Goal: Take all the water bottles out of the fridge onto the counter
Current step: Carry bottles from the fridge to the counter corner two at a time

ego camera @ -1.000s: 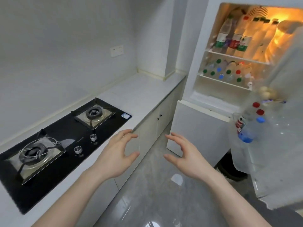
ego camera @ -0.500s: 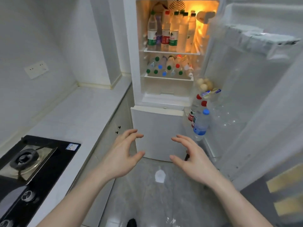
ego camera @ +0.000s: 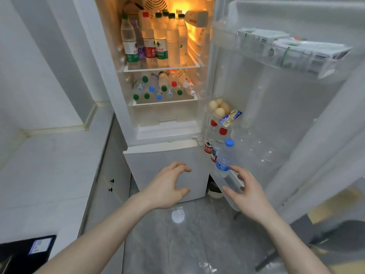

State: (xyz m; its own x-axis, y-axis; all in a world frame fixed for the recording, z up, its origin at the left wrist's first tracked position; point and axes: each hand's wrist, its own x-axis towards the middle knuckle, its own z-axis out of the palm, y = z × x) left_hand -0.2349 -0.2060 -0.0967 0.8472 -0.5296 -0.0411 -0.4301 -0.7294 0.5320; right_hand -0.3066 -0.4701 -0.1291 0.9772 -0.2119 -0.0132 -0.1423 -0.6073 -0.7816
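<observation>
The fridge (ego camera: 158, 133) stands open ahead of me. Several water bottles (ego camera: 156, 40) stand upright on its top shelf, and several more lie on their sides (ego camera: 162, 86) on the shelf below. The open door's lower rack holds two red-capped bottles (ego camera: 209, 139) and a blue-capped bottle (ego camera: 225, 157). My right hand (ego camera: 245, 190) hovers just below the blue-capped bottle, fingers spread and holding nothing. My left hand (ego camera: 167, 186) is raised in front of the freezer door, fingers loosely curved and empty. The white counter (ego camera: 49, 171) lies to the left.
Eggs (ego camera: 219, 107) and a small packet sit in the door rack above the bottles. Cartons (ego camera: 296, 48) fill the top door shelf. A black hob corner (ego camera: 25, 252) shows at bottom left. Cabinet doors with black knobs (ego camera: 111, 184) stand below the counter.
My view has swung right from the hob to face the fridge and moved closer. Both hands have stayed raised and empty, and the right one now reaches the blue-capped door bottle.
</observation>
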